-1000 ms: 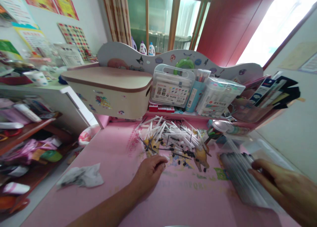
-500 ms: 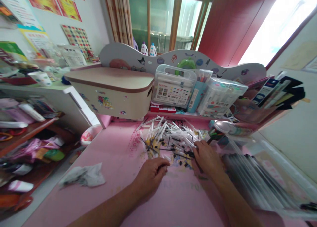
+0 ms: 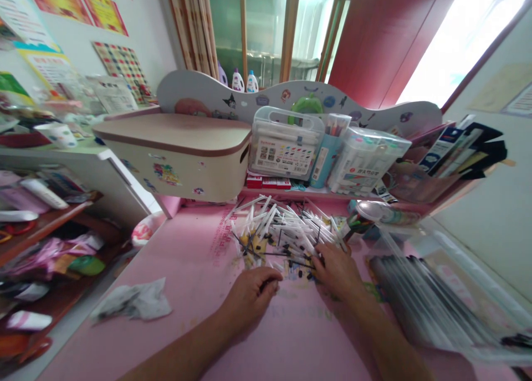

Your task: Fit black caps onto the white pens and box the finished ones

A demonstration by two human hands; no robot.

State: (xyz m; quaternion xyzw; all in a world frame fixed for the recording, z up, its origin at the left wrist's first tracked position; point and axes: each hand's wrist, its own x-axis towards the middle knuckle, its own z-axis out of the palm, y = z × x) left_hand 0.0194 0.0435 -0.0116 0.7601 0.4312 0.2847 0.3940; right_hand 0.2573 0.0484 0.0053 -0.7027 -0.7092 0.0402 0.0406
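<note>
A loose pile of white pen barrels, thin black refills and small black caps lies on the pink desk top. My left hand rests at the pile's near edge with curled fingers pinching something small that I cannot make out. My right hand lies palm down on the pile's near right side, fingertips among the black parts; whether it grips one is hidden. A clear plastic bag of finished pens lies flat to the right of my right forearm.
A crumpled grey tissue lies at the left of the desk. Behind the pile a shelf carries a cream lidded box, two clear marker cases, a blue pen cup and a rack of books. Cluttered shelves stand at the left.
My right hand left the clear bag of pens at the right and moved left onto the pile of pen parts. My left hand stayed at the pile's near edge.
</note>
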